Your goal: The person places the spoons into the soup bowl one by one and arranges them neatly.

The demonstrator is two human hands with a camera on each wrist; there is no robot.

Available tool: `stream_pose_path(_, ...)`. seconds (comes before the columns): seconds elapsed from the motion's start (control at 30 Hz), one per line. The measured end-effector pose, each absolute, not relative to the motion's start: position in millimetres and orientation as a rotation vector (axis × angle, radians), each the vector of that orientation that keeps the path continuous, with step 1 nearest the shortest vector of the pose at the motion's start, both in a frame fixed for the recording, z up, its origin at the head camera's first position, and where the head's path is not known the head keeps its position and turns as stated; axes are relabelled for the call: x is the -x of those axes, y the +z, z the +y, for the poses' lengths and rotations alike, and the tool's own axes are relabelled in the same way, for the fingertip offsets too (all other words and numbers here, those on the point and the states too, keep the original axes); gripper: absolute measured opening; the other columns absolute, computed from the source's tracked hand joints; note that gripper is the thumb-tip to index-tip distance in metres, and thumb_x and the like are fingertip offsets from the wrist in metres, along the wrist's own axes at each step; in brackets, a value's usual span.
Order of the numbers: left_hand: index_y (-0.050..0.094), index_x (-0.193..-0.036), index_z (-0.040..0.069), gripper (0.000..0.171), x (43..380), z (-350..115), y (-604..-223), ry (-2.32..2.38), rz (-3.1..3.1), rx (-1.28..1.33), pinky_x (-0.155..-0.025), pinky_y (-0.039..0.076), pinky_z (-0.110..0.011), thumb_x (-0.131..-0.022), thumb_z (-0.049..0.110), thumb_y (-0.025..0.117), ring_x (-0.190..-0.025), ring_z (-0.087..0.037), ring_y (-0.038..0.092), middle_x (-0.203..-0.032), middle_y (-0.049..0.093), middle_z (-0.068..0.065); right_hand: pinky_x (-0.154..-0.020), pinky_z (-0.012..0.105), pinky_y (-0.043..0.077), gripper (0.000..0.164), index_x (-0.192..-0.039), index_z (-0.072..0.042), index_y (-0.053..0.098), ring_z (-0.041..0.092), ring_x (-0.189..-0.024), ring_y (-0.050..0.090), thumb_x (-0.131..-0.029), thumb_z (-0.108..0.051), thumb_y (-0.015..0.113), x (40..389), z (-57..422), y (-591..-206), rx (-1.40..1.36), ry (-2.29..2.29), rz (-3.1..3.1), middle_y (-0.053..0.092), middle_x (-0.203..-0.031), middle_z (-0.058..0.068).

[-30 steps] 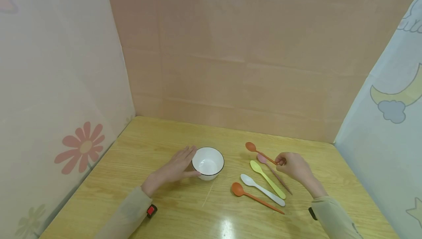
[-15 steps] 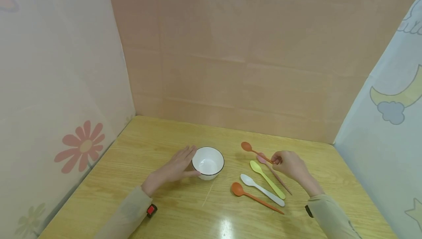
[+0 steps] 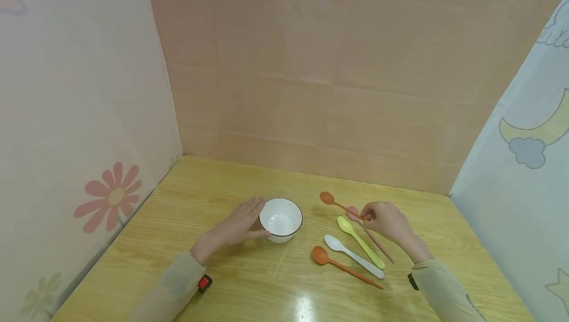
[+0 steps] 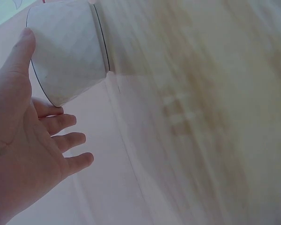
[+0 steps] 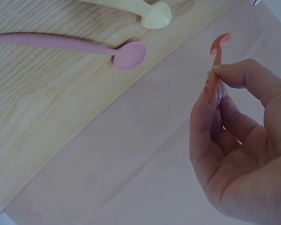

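Observation:
My left hand [image 3: 235, 224] rests against the left side of a white bowl [image 3: 280, 218] with a dark rim. In the left wrist view, its thumb and index finger touch the bowl [image 4: 68, 49], and the fingers lie fairly straight. My right hand [image 3: 388, 222] pinches an orange spoon [image 3: 327, 198] by the handle, between thumb and fingertips. That spoon is raised above the table, its head pointing left toward the bowl. Below it lies a pink spoon [image 3: 378, 244], partly covered from the head view by the held spoon and my hand.
Nearer me on the wooden table [image 3: 222, 287] lie a yellow spoon [image 3: 362, 244], a white spoon [image 3: 355, 258] and another orange spoon [image 3: 348, 268], side by side. A tan backdrop [image 3: 311, 90] stands behind the table, with patterned cloths at both sides.
My right hand has moved a little to the left, bringing the raised orange spoon closer to the bowl. My left hand, the bowl and the spoons on the table have stayed put.

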State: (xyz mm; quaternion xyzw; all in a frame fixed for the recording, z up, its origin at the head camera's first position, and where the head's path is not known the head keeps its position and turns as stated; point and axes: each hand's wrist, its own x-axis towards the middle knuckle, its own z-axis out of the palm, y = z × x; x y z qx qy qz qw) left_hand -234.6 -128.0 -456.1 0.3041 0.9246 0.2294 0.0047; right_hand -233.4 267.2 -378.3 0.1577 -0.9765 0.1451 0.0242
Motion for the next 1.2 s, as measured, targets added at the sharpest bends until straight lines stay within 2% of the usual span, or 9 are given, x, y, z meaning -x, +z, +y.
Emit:
stream_pose_path(0.23, 0.024, -0.154, -0.006, 0.091, 236, -128, -457, 0.722, 2.89, -0.957, -0.12, 0.022, -0.063, -0.094, 0.05, 0.062, -0.151, -0.047, 0.02, -0.162, 0.023, -0.025, -0.056, 0.028, 0.049, 0.006, -0.084, -0.008, 0.072, 0.012, -0.067, 0.06, -0.078, -0.006, 0.07, 235, 261, -377, -0.48, 0.456, -3.038, 0.07, -0.077, 0.001)
stream_pose_path(0.47, 0.024, -0.154, -0.005, 0.092, 235, -127, -455, 0.719, 2.891, -0.942, -0.121, 0.022, -0.062, -0.093, 0.051, 0.063, -0.151, -0.046, 0.02, -0.162, 0.024, -0.024, -0.057, 0.025, 0.046, 0.013, -0.086, -0.009, 0.072, 0.009, -0.068, 0.058, -0.076, -0.004, 0.066, 237, 256, -377, -0.478, 0.46, -3.051, 0.068, -0.077, -0.001)
stream_pose_path(0.8, 0.025, -0.154, -0.006, 0.091, 235, -127, -455, 0.71, 2.898, -0.948, -0.12, 0.023, -0.063, -0.093, 0.05, 0.064, -0.151, -0.046, 0.021, -0.162, 0.025, -0.024, -0.058, 0.026, 0.045, 0.011, -0.085, -0.011, 0.071, 0.009, -0.068, 0.057, -0.077, -0.004, 0.067, 236, 246, -375, -0.476, 0.464, -3.075, 0.067, -0.076, -0.002)
stream_pose_path(1.2, 0.024, -0.154, -0.006, 0.092, 235, -127, -457, 0.729, 2.888, -0.933, -0.12, 0.023, -0.062, -0.093, 0.05, 0.064, -0.151, -0.046, 0.021, -0.162, 0.024, -0.024, -0.058, 0.024, 0.047, 0.015, -0.087, -0.007, 0.073, 0.008, -0.067, 0.059, -0.075, -0.002, 0.066, 234, 234, -376, -0.566, 0.504, -3.032, 0.07, -0.077, -0.001)
